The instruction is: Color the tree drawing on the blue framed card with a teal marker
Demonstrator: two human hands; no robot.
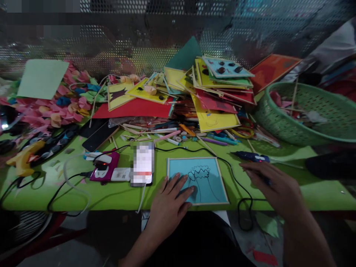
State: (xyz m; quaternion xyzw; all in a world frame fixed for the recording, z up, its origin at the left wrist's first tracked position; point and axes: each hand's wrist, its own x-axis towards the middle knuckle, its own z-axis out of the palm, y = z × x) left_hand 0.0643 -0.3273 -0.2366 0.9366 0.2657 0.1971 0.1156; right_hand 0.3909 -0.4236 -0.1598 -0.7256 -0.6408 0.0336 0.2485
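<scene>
A blue card [207, 178] with a drawn tree outline and a thin wooden frame lies near the front edge of the green table [116, 193]. My left hand [169, 202] lies flat on its lower left corner, fingers spread. My right hand [271, 183] hovers right of the card, fingers loosely curled, with a dark thin thing under the fingers that I cannot make out. A blue glue gun [251, 157] lies just beyond that hand, its black cord [239, 185] looping past the card.
A phone [142, 164] and a pink power bank [105, 168] lie left of the card. Behind are pens, sticks, a heap of coloured cards [214, 89], paper flowers [63, 100], a yellow glue gun [23, 159] and a green basket [308, 111].
</scene>
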